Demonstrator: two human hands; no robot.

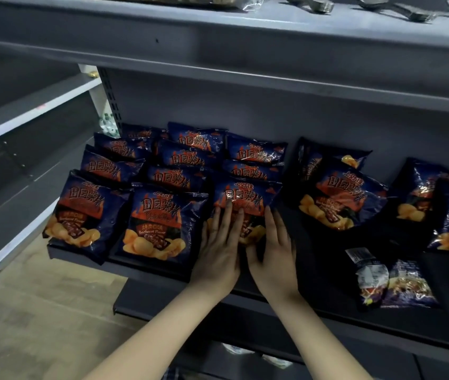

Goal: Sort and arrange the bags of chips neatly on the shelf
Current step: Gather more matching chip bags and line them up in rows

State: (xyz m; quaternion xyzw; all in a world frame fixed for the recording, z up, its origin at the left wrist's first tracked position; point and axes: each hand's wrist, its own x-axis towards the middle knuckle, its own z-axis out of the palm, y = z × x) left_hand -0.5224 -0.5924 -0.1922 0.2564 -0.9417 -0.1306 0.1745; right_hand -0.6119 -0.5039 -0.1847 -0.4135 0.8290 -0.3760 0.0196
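Several dark blue barbecue chip bags lie in three overlapping columns on the left of the dark shelf (313, 259). The front bag of the third column (248, 196) lies under both my hands. My left hand (219, 248) rests flat on its lower left part with straight fingers. My right hand (274, 250) lies flat along its right edge, thumb touching the bag's bottom. A tilted bag (341, 198) overlaps another at the right, and further bags (437, 204) lie unsorted at the far right. Two bags (390, 281) lie back side up near the shelf's front edge.
A grey upper shelf (245, 50) overhangs the chip bags and carries metal spoons (398, 8). Another shelving unit (34, 105) stands at the left with small bottles (108, 124) behind it. Pale wooden floor (39, 311) shows at the lower left.
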